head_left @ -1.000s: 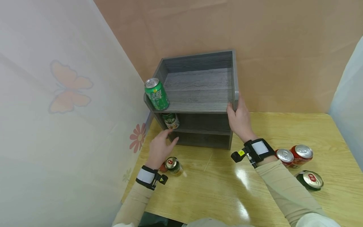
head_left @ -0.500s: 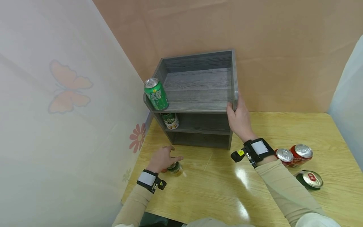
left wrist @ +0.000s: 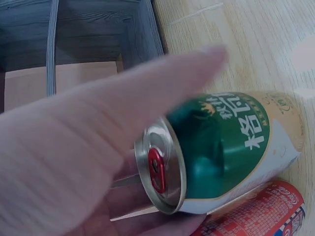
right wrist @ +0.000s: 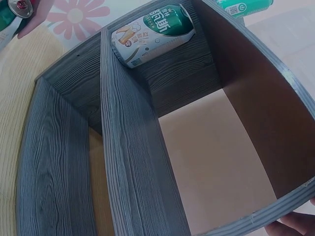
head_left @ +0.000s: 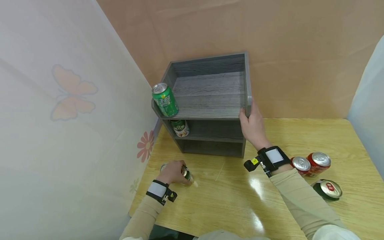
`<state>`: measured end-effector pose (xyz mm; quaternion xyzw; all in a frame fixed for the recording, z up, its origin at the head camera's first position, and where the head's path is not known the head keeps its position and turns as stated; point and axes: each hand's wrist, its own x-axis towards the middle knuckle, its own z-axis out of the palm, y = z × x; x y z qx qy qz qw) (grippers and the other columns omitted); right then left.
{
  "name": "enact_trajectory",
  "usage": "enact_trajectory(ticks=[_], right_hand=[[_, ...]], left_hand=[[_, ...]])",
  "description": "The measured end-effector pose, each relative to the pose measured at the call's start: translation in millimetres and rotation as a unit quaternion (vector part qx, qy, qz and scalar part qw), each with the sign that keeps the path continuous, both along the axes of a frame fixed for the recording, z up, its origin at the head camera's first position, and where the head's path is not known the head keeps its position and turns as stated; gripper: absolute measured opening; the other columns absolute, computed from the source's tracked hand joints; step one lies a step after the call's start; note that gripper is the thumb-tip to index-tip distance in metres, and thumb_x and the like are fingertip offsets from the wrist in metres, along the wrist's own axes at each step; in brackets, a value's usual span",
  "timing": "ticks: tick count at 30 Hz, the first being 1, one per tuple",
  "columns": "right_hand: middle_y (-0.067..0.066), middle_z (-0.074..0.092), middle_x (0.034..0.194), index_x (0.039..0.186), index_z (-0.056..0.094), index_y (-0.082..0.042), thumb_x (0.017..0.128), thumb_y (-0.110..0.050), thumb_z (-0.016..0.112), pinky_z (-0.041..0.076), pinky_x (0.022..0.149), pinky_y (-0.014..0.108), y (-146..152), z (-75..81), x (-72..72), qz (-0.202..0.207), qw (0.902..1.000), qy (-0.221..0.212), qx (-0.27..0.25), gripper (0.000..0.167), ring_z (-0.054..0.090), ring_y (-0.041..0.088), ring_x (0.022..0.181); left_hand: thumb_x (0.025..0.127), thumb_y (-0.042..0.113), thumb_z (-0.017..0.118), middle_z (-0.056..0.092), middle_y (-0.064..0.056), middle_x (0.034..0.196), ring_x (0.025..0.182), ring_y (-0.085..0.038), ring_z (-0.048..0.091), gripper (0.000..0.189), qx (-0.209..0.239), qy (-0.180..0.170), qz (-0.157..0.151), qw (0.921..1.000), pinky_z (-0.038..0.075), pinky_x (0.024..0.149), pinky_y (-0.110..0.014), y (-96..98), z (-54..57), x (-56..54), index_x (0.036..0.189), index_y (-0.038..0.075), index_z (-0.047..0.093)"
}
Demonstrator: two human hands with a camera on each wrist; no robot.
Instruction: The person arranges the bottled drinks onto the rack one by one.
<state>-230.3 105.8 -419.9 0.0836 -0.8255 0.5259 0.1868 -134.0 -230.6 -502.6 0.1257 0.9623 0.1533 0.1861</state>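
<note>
My left hand (head_left: 174, 172) is low at a green-and-gold drink can (left wrist: 221, 147) standing on the table (head_left: 222, 200). Its straight thumb passes over the can's side, with a gap at the thumb tip, and the fingers lie behind the can. Beside that can is a red cola can (left wrist: 256, 211), mostly hidden by the hand in the head view. My right hand (head_left: 254, 126) grips the right side panel of a grey wooden shelf unit (head_left: 210, 100), thumb at the front edge. A bright green can (head_left: 165, 101) stands on its top level, a green-and-white can (head_left: 180, 128) on its middle level.
To the right, near my right forearm, stand two red cans, a nearer one (head_left: 301, 165) and a farther one (head_left: 319, 163). A dark green can (head_left: 328, 190) is in front of them. A pale wall (head_left: 90, 150) borders the table's left side.
My left hand has moved down from the shelf's lower left edge to the green-and-gold can, its fingers now lowered around it. The right hand keeps its grip on the shelf unit.
</note>
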Motion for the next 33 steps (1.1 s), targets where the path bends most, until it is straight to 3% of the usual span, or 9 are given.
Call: enact_trajectory(ticks=[7,14,23,33], right_hand=[[0.02,0.037,0.156,0.164,0.017,-0.015,0.108,-0.031,0.038,0.038,0.105,0.064,0,0.4,0.3,-0.002,1.0,-0.001,0.004,0.062,0.042,0.04,0.137],[0.019,0.036,0.157,0.165,0.016,-0.017,0.108,-0.031,0.038,0.039,0.105,0.063,0,0.4,0.4,0.001,1.0,0.0,0.005,0.063,0.042,0.04,0.138],[0.019,0.036,0.157,0.164,0.017,-0.015,0.108,-0.03,0.039,0.037,0.107,0.061,1,0.0,-0.7,0.002,1.0,0.003,-0.001,0.062,0.041,0.039,0.139],[0.018,0.037,0.158,0.165,0.016,-0.018,0.108,-0.031,0.039,0.039,0.105,0.063,0,-0.7,-0.4,-0.003,1.0,0.003,0.006,0.062,0.043,0.04,0.138]], left_hand=[[0.063,0.026,0.1,0.069,-0.009,0.106,0.091,-0.026,0.067,0.073,-0.025,0.006,-0.029,0.9992,0.057,0.077,-0.041,2.3,-11.0,0.7,0.124,0.005,0.065],[0.064,0.024,0.099,0.069,-0.009,0.102,0.086,-0.025,0.066,0.069,-0.036,0.018,-0.036,0.9985,0.057,0.071,-0.04,3.3,-16.9,-0.6,0.121,0.005,0.066],[0.063,0.019,0.098,0.066,-0.006,0.089,0.074,-0.019,0.062,0.062,-0.041,0.004,-0.009,0.9991,0.055,0.063,-0.036,5.6,-16.2,-1.0,0.112,0.005,0.062],[0.066,0.019,0.096,0.064,-0.003,0.085,0.07,-0.016,0.06,0.056,-0.048,-0.004,-0.022,0.9986,0.054,0.06,-0.034,5.4,-14.6,-1.7,0.11,0.004,0.064]])
